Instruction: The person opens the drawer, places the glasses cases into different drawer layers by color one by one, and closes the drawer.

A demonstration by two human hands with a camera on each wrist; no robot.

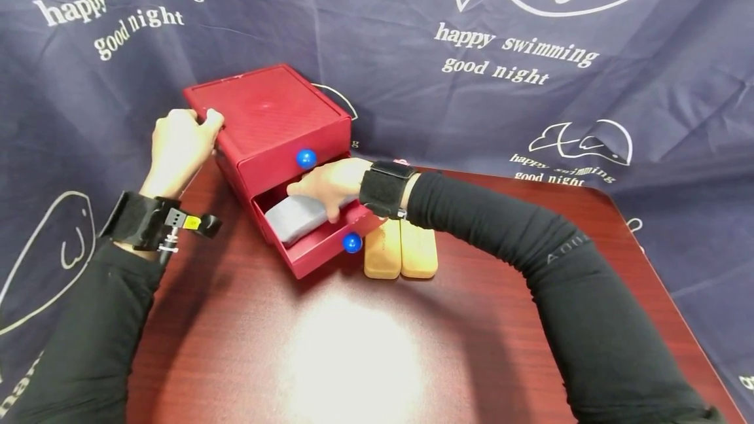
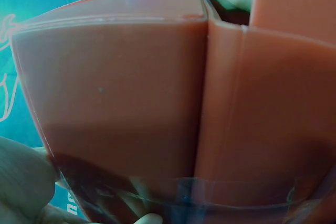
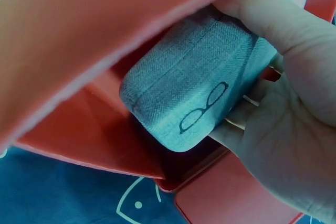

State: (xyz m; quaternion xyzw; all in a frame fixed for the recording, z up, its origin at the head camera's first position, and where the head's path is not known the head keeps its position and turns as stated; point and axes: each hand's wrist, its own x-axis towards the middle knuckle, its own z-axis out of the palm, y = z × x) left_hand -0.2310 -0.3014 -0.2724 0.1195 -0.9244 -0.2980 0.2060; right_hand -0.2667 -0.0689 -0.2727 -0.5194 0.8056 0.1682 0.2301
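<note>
A glossy red plastic two-drawer box (image 1: 268,123) with a finely ribbed flat top stands on a dark reddish wood-grain table (image 1: 353,345). Its lower drawer (image 1: 318,244) is pulled out, while the upper drawer is pushed in; each front carries a small round blue knob (image 1: 305,158). The right hand (image 1: 330,185) reaches into the open drawer and grips a grey woven-fabric glasses case (image 1: 294,218), an oblong with rounded corners; the right wrist view shows its coarse herringbone weave and a small dark outline of spectacles printed on one end (image 3: 202,114), with the thumb curled over the top and the fingers tucked beneath. The case lies partly inside the drawer, tilted along its length. The left hand (image 1: 177,149) rests against the box's far left top corner, its fingers bent over the edge and holding the box. Just beside the drawer's right front corner, two smooth tan oblong blocks (image 1: 400,250) with rounded ends lie side by side, touching. A navy cloth printed with white fish outlines and lettering (image 1: 518,57) hangs behind and drapes around the table.
</note>
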